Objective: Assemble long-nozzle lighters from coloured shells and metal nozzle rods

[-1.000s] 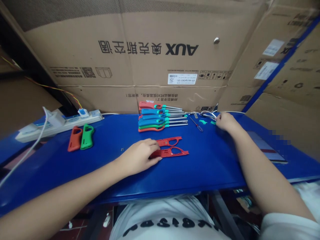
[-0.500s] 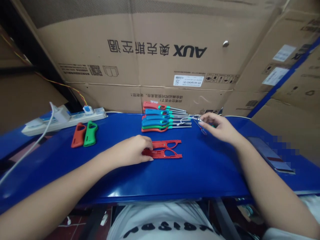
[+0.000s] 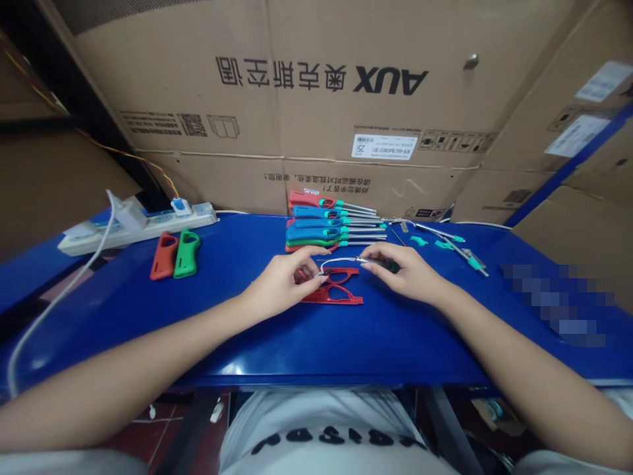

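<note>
Thin white wires with a dark end piece arch between my two hands above the blue table. My left hand has its thumb and fingers around the wires' dark left end. My right hand pinches the other end; a dark green handle-like part shows under its fingers, its kind partly hidden. Below lie two red lighter shell halves, side by side, their left ends covered by my left hand. Behind my hands is a stack of assembled long-nosed lighters in red, blue and green.
Metal lighter tubes and small turquoise parts lie at the right. A red shell and a green shell are on the left, near a white power strip. A large cardboard box stands behind the table.
My right hand has moved left with the wires to above the red shell halves. My left hand has lifted off the shells to the wires' other end. The view has shifted slightly.
</note>
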`<state>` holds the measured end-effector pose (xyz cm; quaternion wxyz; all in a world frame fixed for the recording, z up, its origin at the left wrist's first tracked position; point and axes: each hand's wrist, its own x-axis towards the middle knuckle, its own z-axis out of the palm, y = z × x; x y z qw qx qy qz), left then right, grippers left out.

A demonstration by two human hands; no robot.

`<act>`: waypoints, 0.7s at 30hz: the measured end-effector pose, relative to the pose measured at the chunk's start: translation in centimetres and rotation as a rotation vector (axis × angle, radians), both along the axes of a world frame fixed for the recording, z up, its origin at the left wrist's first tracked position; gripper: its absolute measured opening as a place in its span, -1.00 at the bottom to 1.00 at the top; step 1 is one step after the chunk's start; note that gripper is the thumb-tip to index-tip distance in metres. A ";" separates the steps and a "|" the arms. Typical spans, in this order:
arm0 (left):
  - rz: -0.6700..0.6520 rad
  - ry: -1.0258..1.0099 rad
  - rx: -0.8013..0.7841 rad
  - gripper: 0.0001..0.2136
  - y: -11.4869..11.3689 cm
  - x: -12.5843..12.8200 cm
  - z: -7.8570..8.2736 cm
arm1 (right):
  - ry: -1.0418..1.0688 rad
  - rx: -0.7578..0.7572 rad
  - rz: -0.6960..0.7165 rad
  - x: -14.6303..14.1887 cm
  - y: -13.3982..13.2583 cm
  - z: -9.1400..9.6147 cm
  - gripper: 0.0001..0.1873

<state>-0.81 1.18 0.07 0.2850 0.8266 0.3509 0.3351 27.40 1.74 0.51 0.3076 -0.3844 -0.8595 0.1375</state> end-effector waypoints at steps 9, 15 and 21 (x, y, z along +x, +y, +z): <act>0.059 -0.041 -0.075 -0.72 0.5 -0.3 0.0 | -0.113 -0.252 0.273 0.8 -0.2 1.1 -0.68; -0.090 0.134 -0.076 -0.77 1.4 -0.9 -0.1 | -0.118 -0.470 0.185 1.0 -0.4 1.3 -0.64; -0.147 0.287 0.142 -0.80 1.0 -0.9 0.5 | -0.191 -0.375 0.284 0.9 -0.1 0.7 -0.72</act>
